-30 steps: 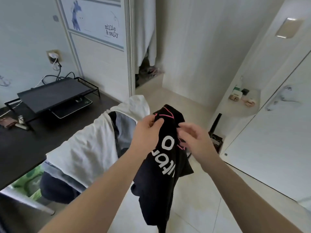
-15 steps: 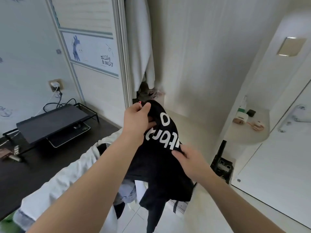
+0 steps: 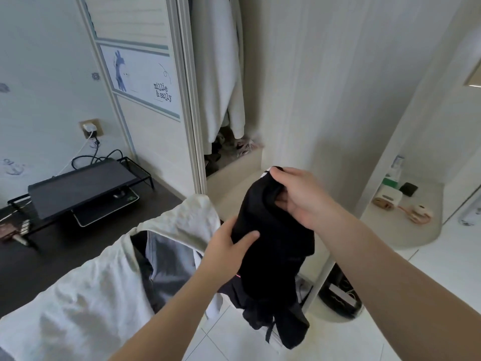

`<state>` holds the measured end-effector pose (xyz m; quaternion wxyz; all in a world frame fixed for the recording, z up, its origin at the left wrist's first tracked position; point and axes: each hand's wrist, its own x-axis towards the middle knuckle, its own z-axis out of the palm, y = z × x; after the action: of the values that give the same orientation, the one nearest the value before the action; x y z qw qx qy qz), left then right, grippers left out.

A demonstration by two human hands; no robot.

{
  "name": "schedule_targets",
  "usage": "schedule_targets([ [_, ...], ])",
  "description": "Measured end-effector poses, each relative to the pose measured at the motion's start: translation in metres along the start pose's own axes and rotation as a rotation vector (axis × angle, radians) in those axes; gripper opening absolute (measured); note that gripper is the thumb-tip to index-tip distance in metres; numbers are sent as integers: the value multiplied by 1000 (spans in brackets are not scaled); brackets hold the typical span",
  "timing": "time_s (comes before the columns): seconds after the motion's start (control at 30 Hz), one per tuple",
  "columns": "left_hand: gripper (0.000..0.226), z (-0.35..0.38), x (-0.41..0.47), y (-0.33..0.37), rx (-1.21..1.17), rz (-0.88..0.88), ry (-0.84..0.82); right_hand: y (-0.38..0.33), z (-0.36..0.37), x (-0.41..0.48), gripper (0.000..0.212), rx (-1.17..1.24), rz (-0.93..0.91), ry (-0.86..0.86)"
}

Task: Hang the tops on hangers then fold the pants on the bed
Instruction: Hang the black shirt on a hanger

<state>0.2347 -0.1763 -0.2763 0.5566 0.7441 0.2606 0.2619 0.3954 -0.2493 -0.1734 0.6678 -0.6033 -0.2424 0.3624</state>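
I see a dark desk [image 3: 65,256] at left carrying a black riser stand [image 3: 80,187]. Behind it, a wall socket [image 3: 89,127] holds a plug and cables. A sliding wardrobe door [image 3: 153,142] bears a "millie & sally" panel. White floor tiles [image 3: 229,337] lie below, and a rounded corner shelf [image 3: 385,230] sits at right.

Black top bunched up in mid-air, more laundry heaped right beside it

The black top [image 3: 270,246] hangs crumpled and lengthwise. The right hand [image 3: 299,199] pinches its upper edge, the left hand [image 3: 229,246] grips its middle, and the loose ends dangle below. There's a tiny pink mark low on it. Just to its left, a white top [image 3: 104,295] lies draped over a heap of grey and dark clothes [image 3: 166,256].
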Motion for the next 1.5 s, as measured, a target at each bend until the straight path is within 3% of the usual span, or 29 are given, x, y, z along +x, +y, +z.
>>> schedule_targets([
  [0.03, 6, -1, 5, -1, 20, 8, 104, -1, -3, 3, 23, 27, -4, 7],
  [0.13, 14, -12, 21, 12, -11, 62, 238, 4, -20, 5, 15, 60, -3, 19],
  [0.27, 25, -17, 46, 39, -131, -52, 263, 33, -33, -18, 73, -206, -14, -9],
  [0.37, 39, -5, 54, 56, -86, -79, 119, 66, -29, -41, 99, -355, -29, -228],
  [0.47, 36, 9, 52, 67, -41, -8, -133, 81, -28, -41, 79, -386, -132, -246],
  [0.6, 21, 3, 58, 70, 107, 45, -298, 74, -36, -23, 15, -540, -319, 34],
  [0.7, 14, -13, 69, 61, 260, 96, -297, 62, -43, -14, 23, -613, -374, 93],
  [0.83, 24, -31, 73, 33, 561, 178, -118, 38, -49, -2, 45, -573, -425, 218],
  [0.97, 33, -56, 75, 14, 626, 115, -53, 31, -64, 16, 39, -771, -403, 218],
  [1.1, 35, -87, 84, 16, 528, 49, 24, 62, -86, 39, 22, -1273, -104, 90],
  [1.2, 36, -96, 84, 11, 587, 26, 44, 86, -93, 40, 22, -1393, 126, 81],
  [1.3, 31, -97, 82, -1, 682, -30, 27, 87, -95, 42, 26, -1261, 170, 135],
  [1.43, 25, -103, 87, -18, 616, -134, 11, 71, -93, 31, 16, -505, 245, 9],
  [1.5, 27, -104, 92, -18, 502, -163, 17, 60, -91, 26, 18, -329, 253, -32],
])
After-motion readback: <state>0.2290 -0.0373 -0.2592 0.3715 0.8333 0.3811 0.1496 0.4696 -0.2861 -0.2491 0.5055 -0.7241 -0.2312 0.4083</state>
